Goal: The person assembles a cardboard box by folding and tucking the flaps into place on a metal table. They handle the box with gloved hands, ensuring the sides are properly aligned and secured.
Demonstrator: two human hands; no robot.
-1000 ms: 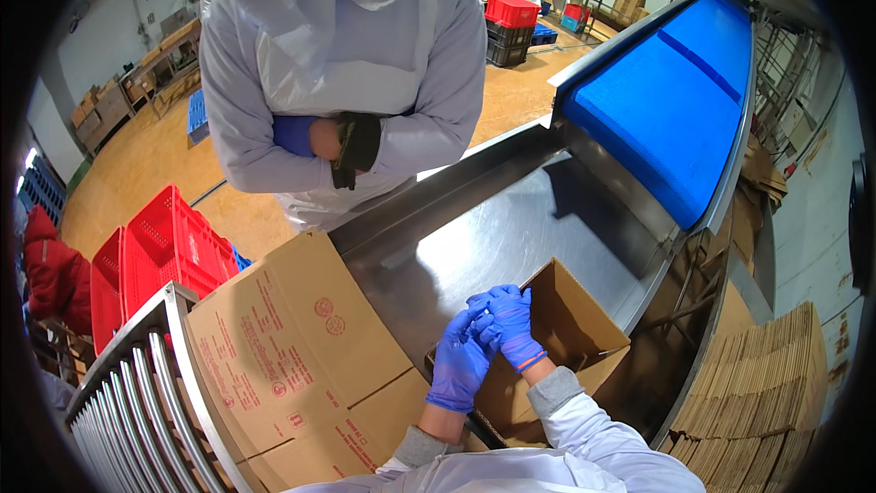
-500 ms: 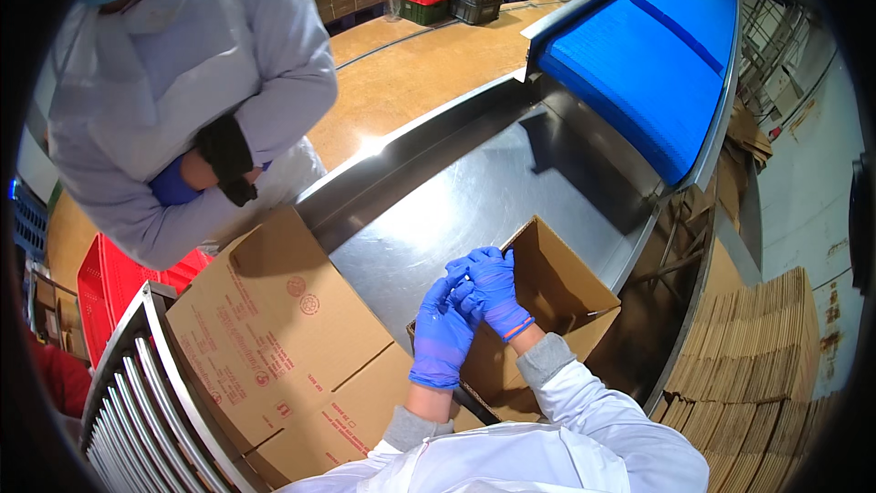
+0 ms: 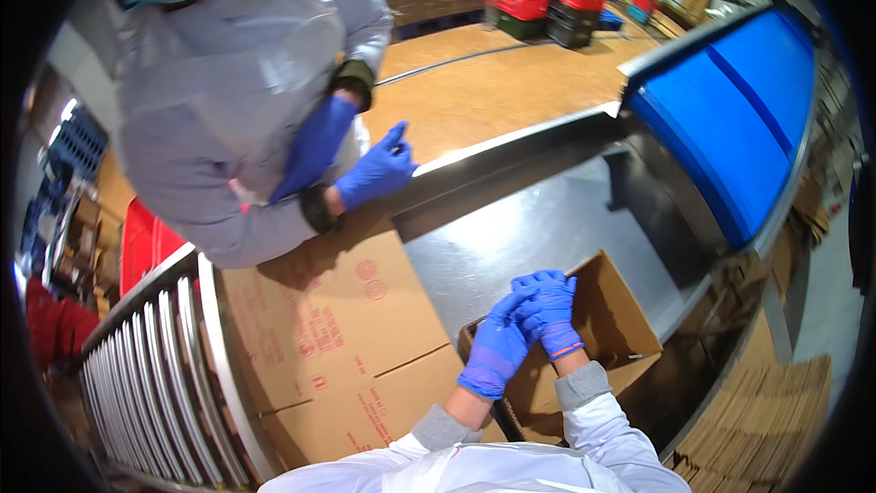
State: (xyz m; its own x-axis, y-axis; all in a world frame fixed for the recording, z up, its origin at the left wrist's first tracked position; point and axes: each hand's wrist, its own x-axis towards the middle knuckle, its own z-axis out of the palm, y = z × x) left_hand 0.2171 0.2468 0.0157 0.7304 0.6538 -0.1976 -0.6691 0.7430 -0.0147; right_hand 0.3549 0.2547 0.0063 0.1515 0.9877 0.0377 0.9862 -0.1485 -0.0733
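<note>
Both my hands wear blue gloves and meet above an open cardboard box [image 3: 620, 310] at the near edge of the metal table. My left hand [image 3: 498, 351] is closed, its fingers pressed against those of my right hand [image 3: 547, 310]. The right fingers are bent over the left ones, so anything between them is hidden. A wristband, orange-red, circles the right cuff. Left of the box lies a large flat cardboard sheet [image 3: 338, 319] with red print. Across from me, a co-worker's blue-gloved hand [image 3: 376, 169] is held out above its far end.
The co-worker [image 3: 228, 100] in a white coat stands at the far left. A steel table [image 3: 465, 265] leads to a blue conveyor belt [image 3: 730, 137]. Metal rollers [image 3: 155, 393] run along the left, beside a red crate [image 3: 141, 246]. Flattened cartons [image 3: 762, 411] are stacked at the right.
The view has swung, so the scene sits farther right in it. The co-worker's arms, folded close before, have parted, with one gloved hand now extended. My hands remain together over the box.
</note>
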